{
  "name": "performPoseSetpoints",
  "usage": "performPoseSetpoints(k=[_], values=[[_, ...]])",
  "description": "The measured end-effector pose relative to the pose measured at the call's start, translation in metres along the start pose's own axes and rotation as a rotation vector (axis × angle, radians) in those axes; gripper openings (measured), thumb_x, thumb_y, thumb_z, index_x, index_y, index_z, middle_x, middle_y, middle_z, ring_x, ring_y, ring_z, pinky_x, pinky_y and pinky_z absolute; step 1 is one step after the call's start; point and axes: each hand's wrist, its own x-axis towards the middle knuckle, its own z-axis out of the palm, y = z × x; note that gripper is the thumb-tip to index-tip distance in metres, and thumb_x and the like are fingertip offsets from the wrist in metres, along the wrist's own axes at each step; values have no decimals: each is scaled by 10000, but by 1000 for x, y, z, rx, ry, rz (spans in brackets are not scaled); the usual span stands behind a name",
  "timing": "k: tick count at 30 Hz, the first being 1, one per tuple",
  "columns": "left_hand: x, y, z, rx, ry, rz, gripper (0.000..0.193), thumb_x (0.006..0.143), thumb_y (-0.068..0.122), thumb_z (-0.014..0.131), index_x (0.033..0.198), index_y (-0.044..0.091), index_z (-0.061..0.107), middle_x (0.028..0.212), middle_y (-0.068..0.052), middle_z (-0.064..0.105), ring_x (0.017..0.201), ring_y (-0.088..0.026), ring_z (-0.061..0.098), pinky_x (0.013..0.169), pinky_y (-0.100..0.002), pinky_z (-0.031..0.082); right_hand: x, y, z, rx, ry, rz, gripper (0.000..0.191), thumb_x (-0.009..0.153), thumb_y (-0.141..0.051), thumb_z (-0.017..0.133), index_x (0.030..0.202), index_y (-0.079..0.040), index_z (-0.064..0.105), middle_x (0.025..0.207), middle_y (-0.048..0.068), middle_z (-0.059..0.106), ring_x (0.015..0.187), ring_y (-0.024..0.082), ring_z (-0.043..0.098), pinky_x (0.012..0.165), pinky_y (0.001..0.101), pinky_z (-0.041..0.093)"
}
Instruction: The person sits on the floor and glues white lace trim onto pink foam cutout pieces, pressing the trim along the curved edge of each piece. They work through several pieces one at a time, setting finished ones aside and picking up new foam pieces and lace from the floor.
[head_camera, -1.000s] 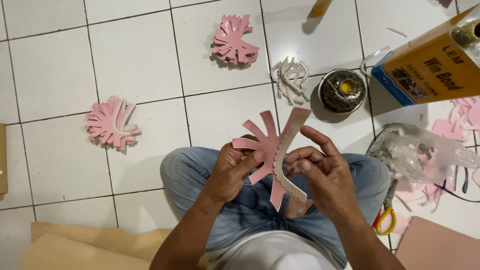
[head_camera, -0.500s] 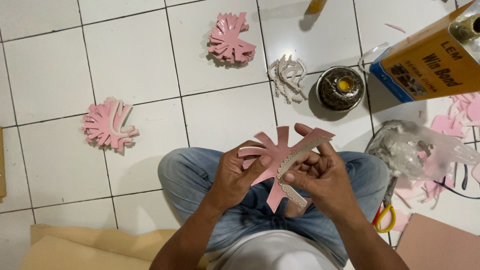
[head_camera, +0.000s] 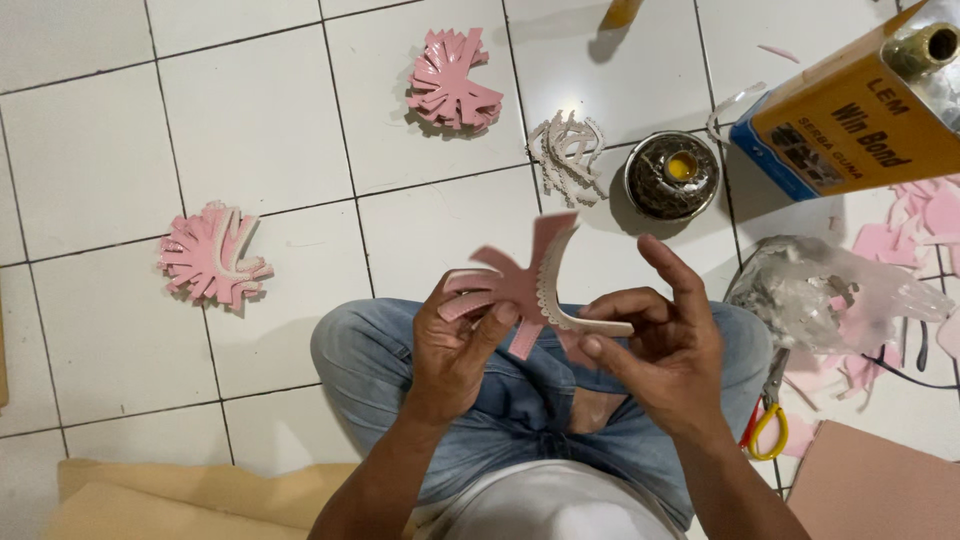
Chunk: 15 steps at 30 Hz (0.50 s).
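- Head view: left hand (head_camera: 455, 345) grips a pink spoked cut-out (head_camera: 515, 285) at its hub, thumb on top and fingers curled beneath, above the lap in blue jeans (head_camera: 520, 400).
- Right hand (head_camera: 665, 350): thumb and forefinger pinch a cream scalloped strip (head_camera: 560, 305) that curves along the cut-out's right edge and touches it; the remaining fingers are spread and hold nothing.
- Handling, as a judgement: both pieces look thin, light and flexible, like sheet foam or imitation leather; the narrow spokes would likely bend or crease, so the hub is the firmer place to hold, and the strip is best taken near its ends.
- Tiled floor (head_camera: 90, 130): one stack of pink cut-outs (head_camera: 210, 255) toward the left edge, another stack (head_camera: 452, 82) toward the top edge.
- Pale cut-outs (head_camera: 568, 152) lie just beside a round open tin (head_camera: 672, 175) with yellow contents.
- Rectangular yellow-and-blue can (head_camera: 860, 105) at the top right corner; crumpled clear plastic bag (head_camera: 825, 295) and pink scraps (head_camera: 915, 225) below it.
- Scissors with red-and-yellow handles (head_camera: 765, 420) lie beside the right knee.
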Motion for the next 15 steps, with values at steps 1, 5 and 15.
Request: performPoseSetpoints(k=[1,5,15], values=[[-1,0,2,-35,-13,21,206,1006,32,697,1195,-8,628,1116,-81,690,1036,-137,669,925,-295,564,0,0,1,-34,14,-34,897,870,105,751,1621,-9,274,1082,169,720,1039,212,721,900,355,630],[-4,6,7,4,-25,36,207,1013,-48,693,1214,-63,650,1152,-126,690,1080,-185,700,962,-337,584,1,-1,0,-116,2,-123,909,866,126,749,1622,-11,265,1101,175,717,1082,215,716,967,353,606],[-3,33,1,205,-272,-63,334,904,36,813,1208,-55,706,1098,-150,761,994,-186,691,894,-322,595,-2,-8,-6,-247,-27,-184,886,854,130,755,1596,17,285,1044,167,734,1066,228,739,928,351,620]])
